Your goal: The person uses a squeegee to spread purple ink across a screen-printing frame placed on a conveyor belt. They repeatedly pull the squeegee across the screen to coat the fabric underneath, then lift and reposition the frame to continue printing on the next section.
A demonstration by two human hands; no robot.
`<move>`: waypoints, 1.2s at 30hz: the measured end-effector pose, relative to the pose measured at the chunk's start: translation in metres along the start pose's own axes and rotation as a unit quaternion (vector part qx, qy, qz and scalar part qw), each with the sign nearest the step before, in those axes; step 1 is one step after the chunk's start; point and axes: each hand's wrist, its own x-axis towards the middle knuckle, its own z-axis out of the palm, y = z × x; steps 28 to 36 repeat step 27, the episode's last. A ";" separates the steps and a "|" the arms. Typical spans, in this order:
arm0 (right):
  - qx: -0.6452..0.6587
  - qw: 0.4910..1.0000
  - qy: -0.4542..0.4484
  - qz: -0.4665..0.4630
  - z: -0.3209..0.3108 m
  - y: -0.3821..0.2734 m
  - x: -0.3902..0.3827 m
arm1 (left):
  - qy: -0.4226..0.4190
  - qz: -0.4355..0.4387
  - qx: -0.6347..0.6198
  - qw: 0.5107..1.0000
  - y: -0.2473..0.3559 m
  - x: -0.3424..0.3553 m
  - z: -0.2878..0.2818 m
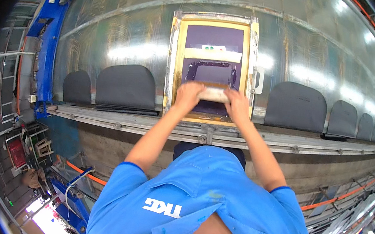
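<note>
A screen printing frame [173, 56] lies flat on the long table before me, its purple mesh [214, 34] bordered in yellow. My left hand [189, 95] and my right hand [238, 106] are both closed on a pale squeegee [214, 94], one at each end. The squeegee lies crosswise over the near part of the mesh, slightly smeared by motion. Beyond it, a glossy outline of wet-looking ink [212, 65] shows on the purple. Farther off, a pale strip [212, 55] crosses the frame, next to a small white label with green marks [214, 48].
Dark grey rounded panels [127, 85] lie in a row along the table, with another panel [296, 105] to the right. A metal rail [150, 127] with bolts runs along the near edge. Blue machinery [48, 47] stands at the left end.
</note>
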 end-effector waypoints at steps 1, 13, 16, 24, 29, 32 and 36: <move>0.011 1.000 -0.009 0.003 -0.004 -0.008 -0.013 | 0.021 0.014 0.003 1.000 -0.002 -0.019 0.007; 0.187 0.937 0.144 0.256 -0.012 0.140 0.085 | 0.012 0.033 -0.014 0.999 0.012 -0.049 0.011; 0.151 0.929 0.218 0.257 -0.016 0.103 0.094 | 0.029 0.039 0.014 0.999 0.003 -0.073 0.012; 0.210 0.915 0.288 0.191 0.023 -0.008 0.118 | 0.054 -0.035 -0.040 0.997 -0.062 -0.129 -0.049; 0.229 0.918 0.234 0.223 0.066 -0.083 0.145 | 0.036 -0.075 -0.045 0.996 -0.126 -0.153 -0.089; 0.229 0.918 0.234 0.223 0.066 -0.083 0.145 | 0.036 -0.075 -0.045 0.996 -0.126 -0.153 -0.089; 0.229 0.918 0.234 0.223 0.066 -0.083 0.145 | 0.036 -0.075 -0.045 0.996 -0.126 -0.153 -0.089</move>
